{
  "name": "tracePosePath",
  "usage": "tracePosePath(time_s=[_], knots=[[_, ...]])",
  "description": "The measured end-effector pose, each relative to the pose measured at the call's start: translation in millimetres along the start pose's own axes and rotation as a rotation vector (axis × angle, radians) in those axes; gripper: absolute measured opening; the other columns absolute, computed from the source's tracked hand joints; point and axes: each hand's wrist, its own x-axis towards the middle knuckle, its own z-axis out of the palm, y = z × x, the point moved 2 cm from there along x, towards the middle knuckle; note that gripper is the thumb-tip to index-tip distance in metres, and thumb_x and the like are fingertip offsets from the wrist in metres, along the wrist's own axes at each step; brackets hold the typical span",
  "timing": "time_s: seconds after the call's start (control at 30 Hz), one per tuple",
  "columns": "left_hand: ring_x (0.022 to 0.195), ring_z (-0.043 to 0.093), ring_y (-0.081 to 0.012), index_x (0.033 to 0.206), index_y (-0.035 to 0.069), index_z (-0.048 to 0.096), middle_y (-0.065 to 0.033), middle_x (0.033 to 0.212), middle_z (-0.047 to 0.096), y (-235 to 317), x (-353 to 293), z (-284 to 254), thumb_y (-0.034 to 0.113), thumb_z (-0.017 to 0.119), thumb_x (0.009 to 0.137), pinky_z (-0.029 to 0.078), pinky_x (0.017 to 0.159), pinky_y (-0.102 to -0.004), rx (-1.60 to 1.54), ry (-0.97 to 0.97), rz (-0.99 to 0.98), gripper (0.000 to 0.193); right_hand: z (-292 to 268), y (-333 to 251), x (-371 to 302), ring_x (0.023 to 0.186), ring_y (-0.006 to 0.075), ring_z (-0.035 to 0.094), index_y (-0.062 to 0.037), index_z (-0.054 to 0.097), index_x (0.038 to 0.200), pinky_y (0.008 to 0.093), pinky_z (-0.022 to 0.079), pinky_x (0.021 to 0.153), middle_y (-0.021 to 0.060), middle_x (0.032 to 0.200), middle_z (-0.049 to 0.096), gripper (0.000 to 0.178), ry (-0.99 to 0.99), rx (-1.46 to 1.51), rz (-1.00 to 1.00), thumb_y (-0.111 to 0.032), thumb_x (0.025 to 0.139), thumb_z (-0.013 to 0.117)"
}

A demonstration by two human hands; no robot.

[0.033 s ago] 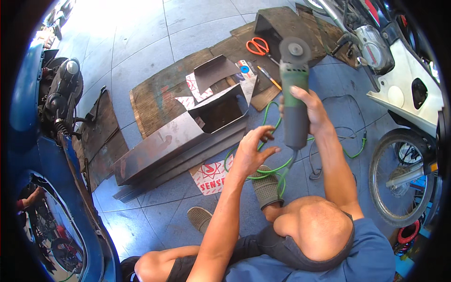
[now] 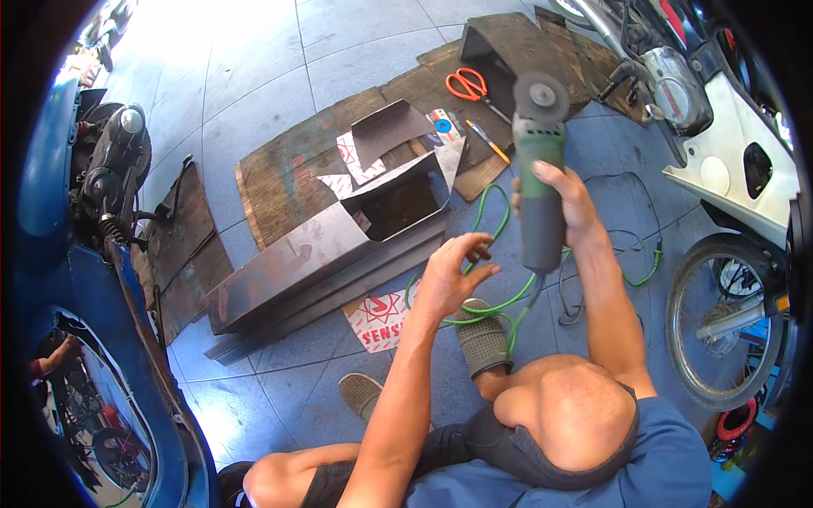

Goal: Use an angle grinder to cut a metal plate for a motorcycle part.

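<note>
My right hand (image 2: pixel 572 199) is wrapped round the green and grey body of an angle grinder (image 2: pixel 542 195), held upright with its disc (image 2: pixel 540 97) at the far end. A dark cord runs from its near end. To its left, my left hand (image 2: pixel 453 271) hovers with thumb and fingers apart and nothing visible in it. Behind those fingers loops a green cable (image 2: pixel 500 227). Left of this hand lies a long steel box section (image 2: pixel 292 254) with an opening cut near its right end. A bent sheet-metal piece (image 2: pixel 389 127) rests beyond it.
Orange-handled scissors (image 2: pixel 466 83) and an orange pen (image 2: pixel 487 141) lie by a dark angled metal piece (image 2: pixel 517 42). Worn boards (image 2: pixel 288 173) cover part of the tiled floor. A blue vehicle body (image 2: pixel 63 279) stands left; a motorcycle wheel (image 2: pixel 677 330) is at right.
The grinder in my right hand has shifted slightly right and toward me. My left hand stays nearly where it was.
</note>
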Motion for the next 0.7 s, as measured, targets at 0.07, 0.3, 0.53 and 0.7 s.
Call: tracePosePath(time_s=[0.07, 0.3, 0.53, 0.7], knots=[[0.089, 0.068, -0.0167, 0.119, 0.008, 0.071, -0.0069, 0.097, 0.075, -3.3, -0.4, -11.1, 0.013, 0.087, 0.082, 0.054, 0.084, -0.0343, -0.006, 0.023, -0.055, 0.041, -21.1, 4.0, -7.4, 0.075, 0.0214, 0.071, 0.0041, 0.06, 0.112, 0.0361, 0.062, 0.065, 0.0147, 0.093, 0.068, 0.052, 0.025, -0.005, 0.003, -0.041, 0.09, 0.074], [0.079, 0.064, -0.0098, 0.106, 0.007, 0.075, -0.0028, 0.087, 0.073, 2.0, 24.3, -97.4, 0.011, 0.081, 0.089, 0.052, 0.073, -0.0281, 0.007, 0.244, -0.186, 0.019, -96.9, 61.7, -14.6, 0.078, 0.0229, 0.072, 0.0037, 0.059, 0.116, 0.0366, 0.064, 0.07, 0.0158, 0.096, 0.066, 0.059, 0.183, 0.119, 0.06, -0.045, 0.086, 0.075], [0.081, 0.066, -0.0128, 0.106, 0.0, 0.074, -0.0065, 0.09, 0.074, -51.0, 76.7, -209.8, 0.021, 0.08, 0.09, 0.051, 0.076, -0.0293, 0.153, 0.498, -0.228, 0.027, -130.6, 121.0, 10.5, 0.08, 0.0227, 0.071, -0.0023, 0.058, 0.116, 0.0341, 0.063, 0.071, 0.0126, 0.092, 0.067, 0.052, 0.215, 0.248, 0.212, -0.043, 0.088, 0.076], [0.083, 0.064, -0.0151, 0.107, -0.001, 0.075, -0.008, 0.093, 0.074, -121.1, 126.0, -245.1, 0.026, 0.084, 0.085, 0.051, 0.076, -0.031, 0.262, 0.58, -0.411, 0.035, -160.6, 153.8, 48.1, 0.077, 0.0205, 0.069, -0.0027, 0.06, 0.115, 0.0348, 0.061, 0.07, 0.0123, 0.094, 0.068, 0.053, 0.339, 0.317, 0.166, -0.042, 0.087, 0.08]])
